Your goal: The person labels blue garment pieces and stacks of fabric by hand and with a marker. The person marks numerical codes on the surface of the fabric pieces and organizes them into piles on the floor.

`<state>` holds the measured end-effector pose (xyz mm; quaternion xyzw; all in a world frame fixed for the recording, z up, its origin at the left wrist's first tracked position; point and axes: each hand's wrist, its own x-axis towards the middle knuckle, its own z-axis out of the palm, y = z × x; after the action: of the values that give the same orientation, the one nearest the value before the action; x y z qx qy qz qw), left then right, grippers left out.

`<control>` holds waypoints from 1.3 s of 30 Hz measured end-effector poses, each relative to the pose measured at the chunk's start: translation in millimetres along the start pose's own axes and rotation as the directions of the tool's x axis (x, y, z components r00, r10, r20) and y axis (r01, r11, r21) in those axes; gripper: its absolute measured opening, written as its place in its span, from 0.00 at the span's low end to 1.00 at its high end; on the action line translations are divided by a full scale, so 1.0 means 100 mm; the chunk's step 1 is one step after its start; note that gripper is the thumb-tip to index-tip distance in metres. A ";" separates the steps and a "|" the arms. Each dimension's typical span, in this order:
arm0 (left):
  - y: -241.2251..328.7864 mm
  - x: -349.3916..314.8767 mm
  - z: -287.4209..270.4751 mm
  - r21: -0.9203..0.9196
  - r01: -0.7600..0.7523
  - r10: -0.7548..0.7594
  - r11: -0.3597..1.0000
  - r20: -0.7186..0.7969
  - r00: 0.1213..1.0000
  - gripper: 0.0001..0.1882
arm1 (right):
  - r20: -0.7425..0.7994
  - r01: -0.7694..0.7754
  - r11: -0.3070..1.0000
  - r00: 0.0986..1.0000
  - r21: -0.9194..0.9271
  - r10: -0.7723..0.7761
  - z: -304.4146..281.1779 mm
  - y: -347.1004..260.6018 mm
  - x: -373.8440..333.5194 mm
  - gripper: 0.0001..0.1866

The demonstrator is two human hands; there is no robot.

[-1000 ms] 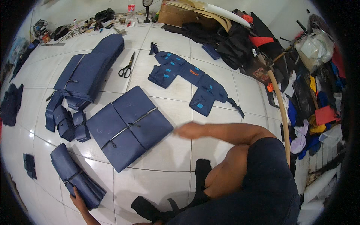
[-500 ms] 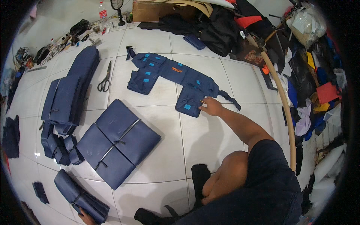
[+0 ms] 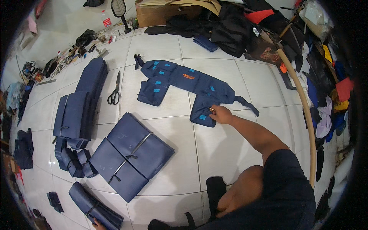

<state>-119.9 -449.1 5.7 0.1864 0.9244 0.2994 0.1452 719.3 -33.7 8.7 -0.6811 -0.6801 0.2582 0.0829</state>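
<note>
My right hand [image 3: 221, 114] is closed in a pinch on a thin yellowish stick [image 3: 211, 109], too small to tell its kind. It is over the lower right pocket of a navy fabric waist belt [image 3: 180, 78] with pockets, strap ends, several light blue patches and an orange mark, lying flat on the tiles. At the bottom left, my left hand [image 3: 98, 224] is mostly cut off by the frame; its fingers grip the near edge of a long tied bundle of navy sheets [image 3: 96, 207]. Beside that bundle lies a square stack of navy panels [image 3: 134, 153], tied crosswise.
Black-handled scissors [image 3: 114, 92] lie left of the belt. Farther left are long stacked navy pieces [image 3: 78, 103] and smaller tied bundles [image 3: 73, 159]. A curved tan pole [image 3: 301, 103] runs along a scrap heap [image 3: 333, 92] on the right. Black cloth [image 3: 226, 34] and a cardboard box [image 3: 165, 15] stand behind.
The whole scene has shifted slightly right and down with my head. My right hand stays at the belt's lower right pocket, and my left hand stays on the long bundle.
</note>
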 end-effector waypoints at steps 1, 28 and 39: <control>-0.04 0.02 0.00 -0.068 -0.010 0.009 0.998 -0.019 1.000 0.37 | 0.007 -0.014 1.000 1.000 0.008 0.014 -0.02 0.00 0.01 0.15; 0.30 -0.32 -0.04 0.157 0.020 0.008 0.987 -0.175 0.985 0.41 | 0.301 0.718 0.514 0.417 0.470 -0.858 1.11 -5.47 -0.50 0.17; 0.67 -0.36 -0.19 0.106 0.203 -0.193 0.973 -0.101 0.976 0.41 | 0.183 0.382 0.415 0.515 0.826 -0.838 3.39 -6.89 -1.40 0.12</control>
<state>-77.4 -423.7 67.3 0.0877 0.9598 0.2375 0.1213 -39.0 -207.4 73.0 -0.1608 -0.7262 0.6326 0.2158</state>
